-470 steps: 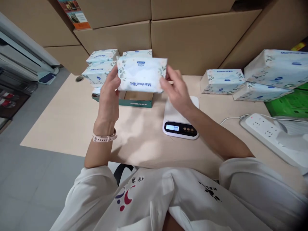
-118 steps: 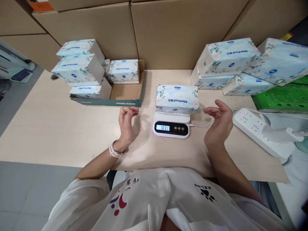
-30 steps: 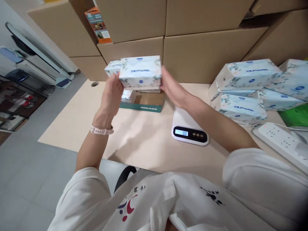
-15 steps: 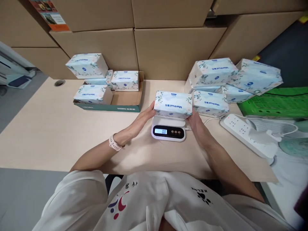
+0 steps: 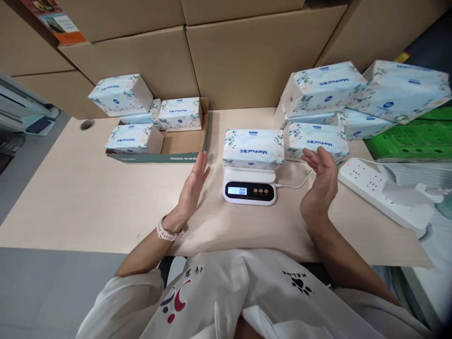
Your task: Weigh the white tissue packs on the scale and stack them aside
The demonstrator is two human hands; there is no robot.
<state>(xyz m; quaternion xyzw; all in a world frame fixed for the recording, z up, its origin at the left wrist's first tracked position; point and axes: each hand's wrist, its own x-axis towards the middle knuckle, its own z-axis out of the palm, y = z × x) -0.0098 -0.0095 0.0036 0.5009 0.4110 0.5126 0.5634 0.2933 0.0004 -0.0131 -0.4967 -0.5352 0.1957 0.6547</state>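
A pack of tissues in pale blue floral wrap rests on a white digital scale, covering the rear of its platform. The scale's lit display reads 0.0. To the left of the scale, my left hand is held open, fingers stretched, touching nothing. My right hand is open on the other side, clear of the scale, its fingertips overlapping another tissue pack in view. Whether they touch that pack I cannot tell.
A shallow green-edged carton with several tissue packs stands at the left. More packs are piled at the right beside a green crate. A white power strip lies right, its cable running nearby. Large cardboard boxes line the back.
Both hands have let go of the tissue pack and moved apart, the left one leftward and the right one rightward. The pack stays on the scale, and the display still reads 0.0.
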